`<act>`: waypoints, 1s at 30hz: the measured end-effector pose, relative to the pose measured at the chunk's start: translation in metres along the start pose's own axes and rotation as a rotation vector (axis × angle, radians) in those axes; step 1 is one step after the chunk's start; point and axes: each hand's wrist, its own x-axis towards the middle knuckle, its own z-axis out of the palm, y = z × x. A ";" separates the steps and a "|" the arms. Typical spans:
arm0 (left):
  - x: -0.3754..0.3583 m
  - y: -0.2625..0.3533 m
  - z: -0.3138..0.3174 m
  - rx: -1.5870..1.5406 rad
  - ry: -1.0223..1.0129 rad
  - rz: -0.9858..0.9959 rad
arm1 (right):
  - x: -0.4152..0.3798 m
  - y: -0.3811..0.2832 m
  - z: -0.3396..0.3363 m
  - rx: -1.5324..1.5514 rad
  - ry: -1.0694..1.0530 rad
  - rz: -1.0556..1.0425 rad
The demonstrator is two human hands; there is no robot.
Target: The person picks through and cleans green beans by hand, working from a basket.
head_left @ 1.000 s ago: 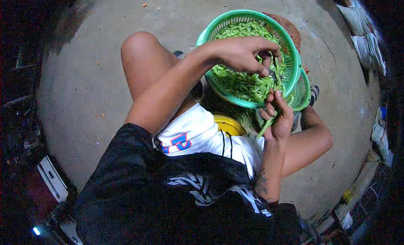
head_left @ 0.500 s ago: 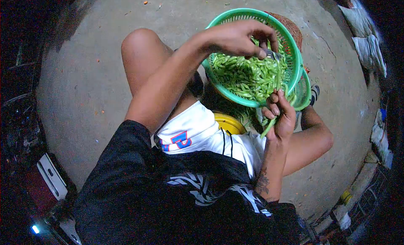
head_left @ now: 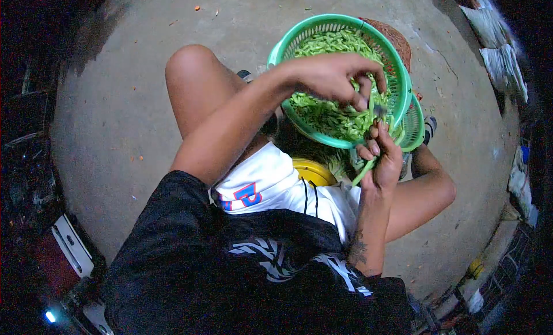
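Observation:
My left hand (head_left: 340,78) reaches over the green basket (head_left: 278,53), fingers bent around a small dark, blurred metal tool (head_left: 380,110). Just below it, at the basket's near right rim, my right hand (head_left: 385,165) is closed on a long green vegetable strip (head_left: 364,171). The strip's lower end sticks out past the fingers, and its upper end meets the tool. Inside the basket lies a heap of cut green pieces (head_left: 334,44), partly hidden under my left hand and wrist.
A second green basket (head_left: 413,127) sits partly beneath the first. Behind them is a reddish mesh sack (head_left: 394,38). A yellow container (head_left: 314,172) stands between my legs. Pale sacks (head_left: 504,70) lie at the far right, and small orange scraps dot the floor (head_left: 121,122).
My left hand has moved down with the tool, closer to my right hand. More of the heap's far side shows, and the large basket has shifted slightly left.

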 end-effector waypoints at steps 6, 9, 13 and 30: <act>0.001 -0.007 -0.007 0.062 0.035 0.080 | -0.001 -0.002 0.002 0.016 -0.025 0.002; -0.005 0.007 -0.003 -0.032 0.023 -0.109 | 0.002 -0.001 0.002 0.026 -0.027 0.011; 0.003 -0.008 0.005 -0.037 -0.114 0.011 | 0.003 0.000 -0.001 0.060 -0.039 0.015; 0.003 -0.007 0.004 -0.137 -0.034 -0.075 | 0.011 -0.003 0.001 0.246 -0.380 0.249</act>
